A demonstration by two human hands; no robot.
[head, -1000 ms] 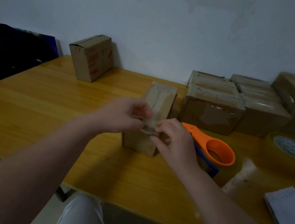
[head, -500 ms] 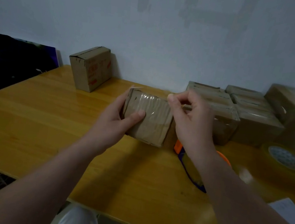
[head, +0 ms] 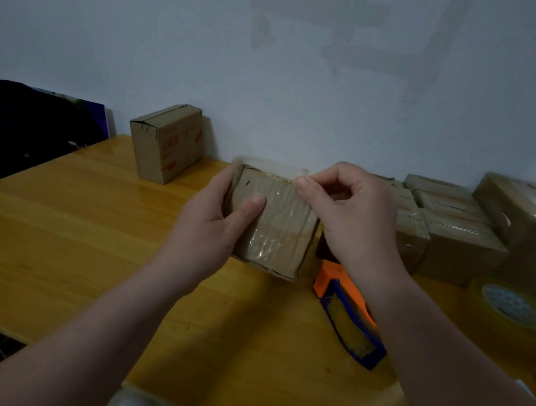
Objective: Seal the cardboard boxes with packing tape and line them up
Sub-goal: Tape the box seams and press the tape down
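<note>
In the centre of the frame the left hand [head: 213,226] grips the small cardboard box [head: 276,234], with the thumb pressed on its near face. The right hand [head: 355,220] pinches the loose tape end [head: 274,166] at the box's upper edge (the tape is clear and hard to see). The person should probably pull it tight, fold it over and rub it flat, then add the box to the sealed row [head: 458,233] at the right.

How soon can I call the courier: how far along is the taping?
Done: taped boxes sit in a row at right. In hand: left hand holds a box, right hand pinches its loose tape. Left: press that tape down, join the row, then the lone box at back left.
</note>
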